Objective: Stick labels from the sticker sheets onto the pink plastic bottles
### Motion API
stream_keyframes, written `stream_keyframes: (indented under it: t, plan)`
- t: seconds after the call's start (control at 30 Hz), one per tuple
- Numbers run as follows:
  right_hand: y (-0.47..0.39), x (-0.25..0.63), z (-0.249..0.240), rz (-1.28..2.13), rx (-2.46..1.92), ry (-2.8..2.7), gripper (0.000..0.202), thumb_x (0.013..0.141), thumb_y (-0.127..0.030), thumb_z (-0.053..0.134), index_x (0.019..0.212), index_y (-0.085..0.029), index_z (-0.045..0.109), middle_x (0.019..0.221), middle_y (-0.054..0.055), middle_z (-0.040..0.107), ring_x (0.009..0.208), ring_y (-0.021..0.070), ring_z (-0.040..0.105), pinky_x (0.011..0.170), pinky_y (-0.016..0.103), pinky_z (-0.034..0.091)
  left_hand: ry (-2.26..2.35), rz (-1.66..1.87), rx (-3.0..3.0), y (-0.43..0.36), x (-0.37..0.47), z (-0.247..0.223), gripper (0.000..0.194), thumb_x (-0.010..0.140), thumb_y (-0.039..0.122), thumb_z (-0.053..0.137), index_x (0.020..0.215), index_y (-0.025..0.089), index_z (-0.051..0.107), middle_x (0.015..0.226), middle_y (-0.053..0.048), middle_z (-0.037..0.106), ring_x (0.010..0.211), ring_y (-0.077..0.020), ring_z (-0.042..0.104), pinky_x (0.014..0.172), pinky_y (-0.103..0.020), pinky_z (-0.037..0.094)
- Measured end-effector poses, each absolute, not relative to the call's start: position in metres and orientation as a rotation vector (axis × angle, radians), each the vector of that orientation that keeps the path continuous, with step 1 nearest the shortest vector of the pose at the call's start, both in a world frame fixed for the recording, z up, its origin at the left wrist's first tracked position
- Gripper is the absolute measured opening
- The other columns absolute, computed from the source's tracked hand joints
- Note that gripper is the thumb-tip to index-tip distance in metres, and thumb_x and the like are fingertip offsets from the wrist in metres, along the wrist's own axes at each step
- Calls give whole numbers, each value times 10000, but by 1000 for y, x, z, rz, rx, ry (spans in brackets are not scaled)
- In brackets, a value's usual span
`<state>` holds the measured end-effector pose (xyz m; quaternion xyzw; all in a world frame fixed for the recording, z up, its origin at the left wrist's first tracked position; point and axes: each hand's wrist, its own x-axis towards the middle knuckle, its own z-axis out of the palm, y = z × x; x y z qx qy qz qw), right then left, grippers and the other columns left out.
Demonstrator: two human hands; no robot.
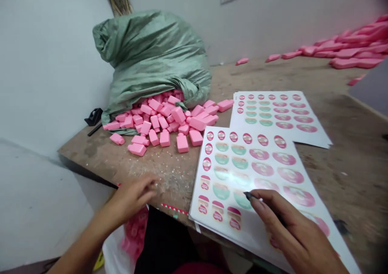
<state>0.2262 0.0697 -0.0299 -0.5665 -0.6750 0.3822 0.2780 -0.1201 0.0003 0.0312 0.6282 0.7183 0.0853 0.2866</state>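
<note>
My left hand (133, 195) hangs over the table's front edge, its fingers apart and slightly blurred, with nothing in them. My right hand (287, 225) is above the front stack of sticker sheets (194, 209), pinching a small dark pointed thing (248, 195) between thumb and forefinger. Pink, green and red labels cover these sheets. A second stack of sheets (315, 136) lies behind them. Small pink bottles (164, 138) spill in a heap from the mouth of a green sack (157, 55).
Larger pink bottles (354, 51) are piled at the back right of the table (257, 78). A black object (93, 116) sits at the left edge. Below the front edge, a white bag (117, 249) holds pink items. Walls stand behind and left.
</note>
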Motion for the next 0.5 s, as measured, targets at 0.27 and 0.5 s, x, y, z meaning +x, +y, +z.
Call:
stream_keyframes:
  t: [0.27,0.5]
  plan:
    - [53,219,-28,864,-1450,-2006,261,925,-440,499,871,-255,675,742,14,733,639,199,666,582,298,496,1729,603,2009,163,-82,-18,420,774,41,521,1102,213,719,1549,-124,456,1492,-324,281,1208,-551,127]
    - [48,224,-28,684,-1485,-2120,208,907,-348,521,932,-238,696,790,21,742,660,186,657,620,304,448,1620,889,1756,146,-82,-16,449,739,177,705,1181,169,627,1336,-153,598,1312,-342,471,1158,-512,284]
